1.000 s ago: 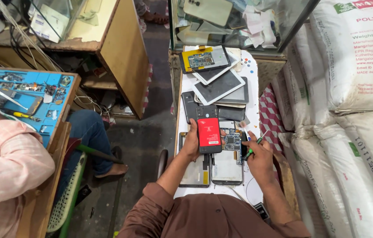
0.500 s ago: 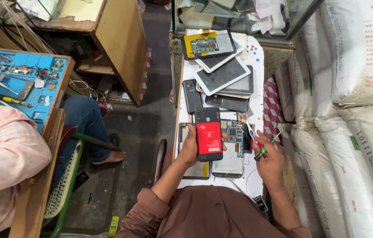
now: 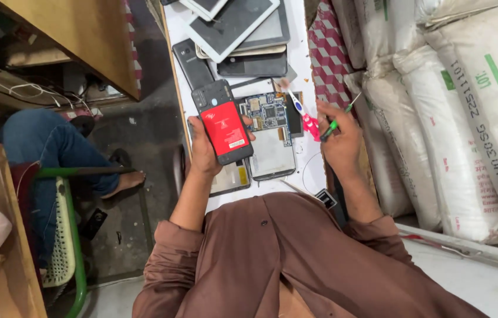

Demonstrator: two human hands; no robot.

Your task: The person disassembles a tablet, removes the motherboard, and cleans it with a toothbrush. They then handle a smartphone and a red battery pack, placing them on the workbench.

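My left hand [image 3: 204, 150] grips an opened phone [image 3: 222, 121] whose black back carries a red battery, held just above the white work surface [image 3: 313, 168]. Beside it lies an opened tablet [image 3: 269, 135] with a blue circuit board showing. My right hand [image 3: 340, 138] is closed around a green-handled screwdriver [image 3: 337, 121], right of the tablet. A pink and white toothbrush [image 3: 302, 115] lies between that hand and the tablet.
Stacked tablets and phones [image 3: 234, 29] cover the far end of the surface. White sacks [image 3: 449, 100] pile up on the right. Left, another person's jeans leg [image 3: 54, 147] rests by a green-framed chair [image 3: 69, 229] and a wooden bench [image 3: 7, 235].
The view has shifted closer and downward over the surface. My right hand has risen slightly with the screwdriver; the left still holds the phone.
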